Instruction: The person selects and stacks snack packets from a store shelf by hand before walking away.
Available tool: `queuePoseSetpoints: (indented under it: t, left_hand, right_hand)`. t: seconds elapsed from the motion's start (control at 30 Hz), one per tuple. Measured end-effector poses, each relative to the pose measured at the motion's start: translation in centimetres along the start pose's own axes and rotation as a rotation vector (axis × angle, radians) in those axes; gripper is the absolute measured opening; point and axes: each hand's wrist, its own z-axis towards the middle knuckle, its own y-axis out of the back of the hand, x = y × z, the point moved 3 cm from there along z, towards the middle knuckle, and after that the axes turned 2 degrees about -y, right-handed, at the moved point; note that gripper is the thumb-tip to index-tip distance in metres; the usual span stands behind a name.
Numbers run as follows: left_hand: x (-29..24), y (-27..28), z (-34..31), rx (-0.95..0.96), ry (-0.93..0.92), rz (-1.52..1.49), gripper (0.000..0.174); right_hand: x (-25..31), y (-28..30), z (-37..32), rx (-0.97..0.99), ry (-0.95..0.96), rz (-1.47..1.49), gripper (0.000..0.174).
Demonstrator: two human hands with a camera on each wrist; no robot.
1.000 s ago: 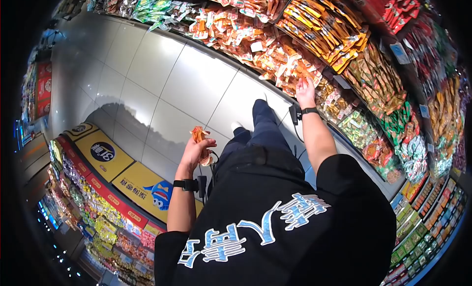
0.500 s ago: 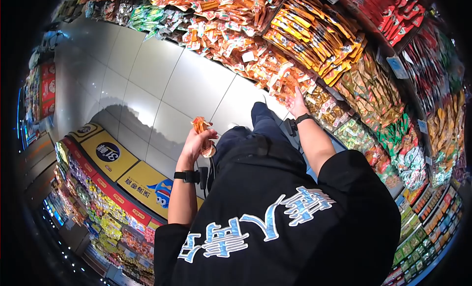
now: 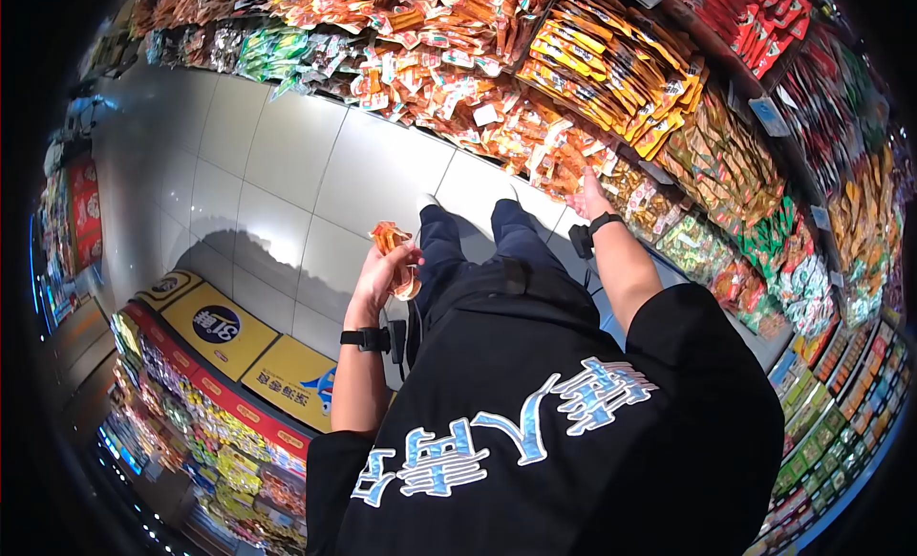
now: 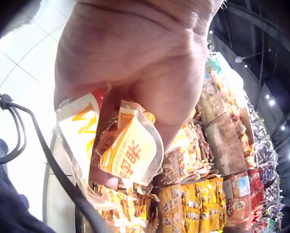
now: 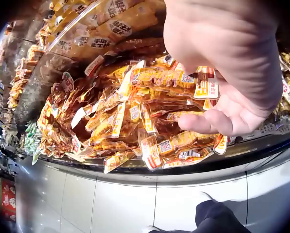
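In the head view my left hand (image 3: 384,269) grips orange-and-white snack packets (image 3: 390,236), held out in front of the body above the floor. From the left wrist, a packet with red lettering (image 4: 130,150) and a second, yellow-marked packet (image 4: 82,128) stick out under the palm. My right hand (image 3: 592,201) is at the front of a bin heaped with orange snack packets (image 5: 130,111). One packet's white-and-red end (image 5: 206,85) lies against the right palm, between the thumb side and curled lower fingers (image 5: 203,122); the fingertips beyond are hidden.
Yellow packets (image 3: 611,64) fill a bin behind the orange ones, with brown packets (image 3: 716,164) farther right. A yellow-panelled display (image 3: 215,322) stands on the left. Tiled floor (image 3: 373,169) lies between, and a black cable (image 4: 53,165) hangs by the left wrist.
My right hand has come in from over the bin's edge to the packets and stays there, turned slightly. The left hand keeps its packets. The left foot has stepped forward.
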Motion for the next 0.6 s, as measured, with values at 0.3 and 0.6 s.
queuePoseSetpoints:
  t: [0.3, 0.6]
  left_hand:
    - [-5.7, 5.1, 3.1, 0.31, -0.016, 0.184, 0.028]
    - [-9.4, 5.4, 4.6, 0.749, 0.019, 0.705, 0.029]
  right_hand:
    - [1.0, -6.2, -14.8, -0.325, 0.899, -0.199, 0.026]
    - [-0.4, -25.2, -35.1, 0.625, 1.543, -0.671, 0.063]
